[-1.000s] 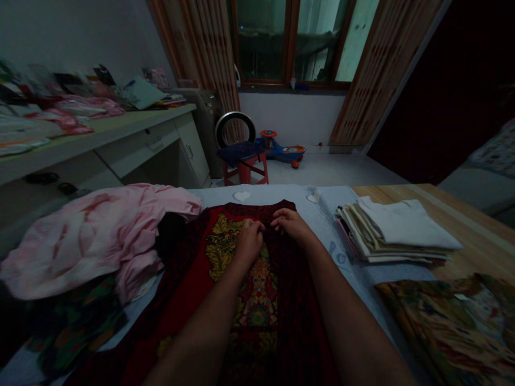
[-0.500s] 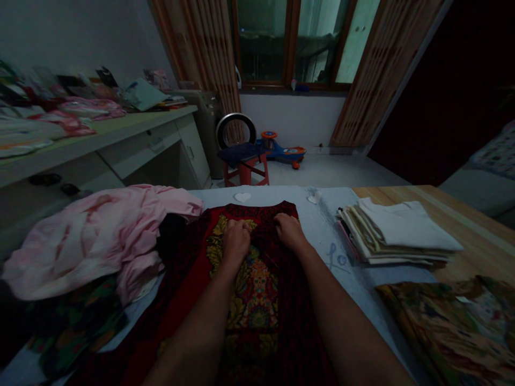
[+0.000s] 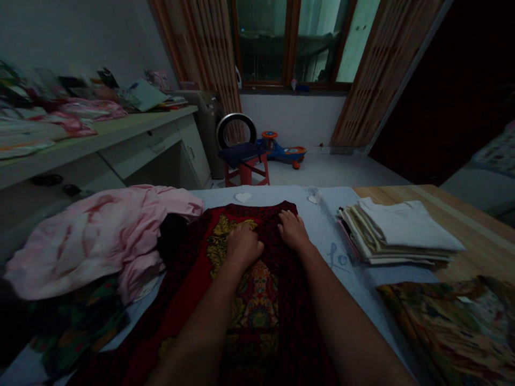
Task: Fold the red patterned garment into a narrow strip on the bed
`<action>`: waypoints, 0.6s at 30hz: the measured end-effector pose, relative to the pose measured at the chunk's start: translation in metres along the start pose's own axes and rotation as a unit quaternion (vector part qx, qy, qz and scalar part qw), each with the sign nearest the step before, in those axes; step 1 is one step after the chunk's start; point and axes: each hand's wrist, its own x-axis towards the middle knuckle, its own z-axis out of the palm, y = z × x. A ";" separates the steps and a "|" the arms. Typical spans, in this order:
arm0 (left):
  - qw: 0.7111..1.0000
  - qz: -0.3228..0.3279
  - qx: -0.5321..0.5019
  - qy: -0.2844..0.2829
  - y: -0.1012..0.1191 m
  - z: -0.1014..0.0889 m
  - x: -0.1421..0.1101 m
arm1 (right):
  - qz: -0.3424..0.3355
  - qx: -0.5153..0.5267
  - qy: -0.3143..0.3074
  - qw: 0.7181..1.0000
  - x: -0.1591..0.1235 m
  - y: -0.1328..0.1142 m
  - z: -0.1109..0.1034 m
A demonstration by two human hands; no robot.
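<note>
A dark red garment [image 3: 257, 305] with a gold and multicoloured printed panel lies flat on a pale blue sheet [image 3: 333, 225]. My left hand [image 3: 244, 246] rests palm down on the gold part of the print, below the collar. My right hand [image 3: 292, 230] lies on the garment's dark red upper edge, fingers spread. Neither hand holds anything that I can see. The lower garment runs under my forearms.
A crumpled pink garment [image 3: 92, 236] lies to the left over dark patterned cloth [image 3: 76, 327]. To the right are a folded clothes stack [image 3: 396, 233], floral fabric [image 3: 446, 327] and a wooden tabletop [image 3: 462, 214]. A desk [image 3: 100, 139] holds more clothes.
My hands have moved apart from their position near the collar. The left hand has slid lower onto the print, and the right hand has shifted right.
</note>
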 end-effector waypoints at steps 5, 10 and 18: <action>0.997 -0.077 0.008 0.023 -0.002 -0.004 0.002 | 0.001 -0.010 -0.014 1.000 -0.003 -0.003 -0.001; 0.987 -0.138 -0.055 0.063 -0.001 0.001 0.003 | -0.024 -0.011 0.022 0.999 -0.002 -0.007 -0.004; 0.987 -0.141 -0.072 -0.013 -0.004 0.005 0.003 | -0.034 -0.035 -0.015 0.999 -0.007 -0.013 0.003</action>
